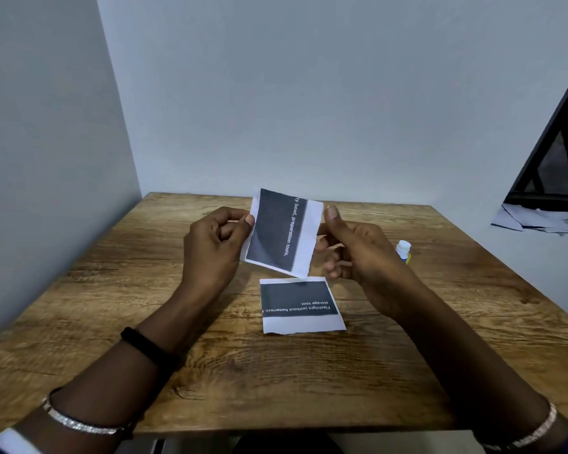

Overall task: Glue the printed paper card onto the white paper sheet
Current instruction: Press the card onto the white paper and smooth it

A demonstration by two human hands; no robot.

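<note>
Holding the dark-printed, white-bordered paper card [276, 234] mid-frame above the brown wooden table [145, 290], we pinch its left edge w/ the left hand [210, 244]. Its long axis runs roughly up-down, tilted. Just right of its other edge sits the right hand [361, 253], thumb up, fingers curled; can't tell if it grips. The white-capped glue bottle [403, 250] stands behind that hand, so right's nearer. Another printed paper piece [300, 304] lies flat below centre.

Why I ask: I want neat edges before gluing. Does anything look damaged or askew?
Yes. The card on the table has a ragged, torn near edge, and its print reads upside down from here. The held card, pinched by the left hand, also looks uneven at its lower corner.
</note>
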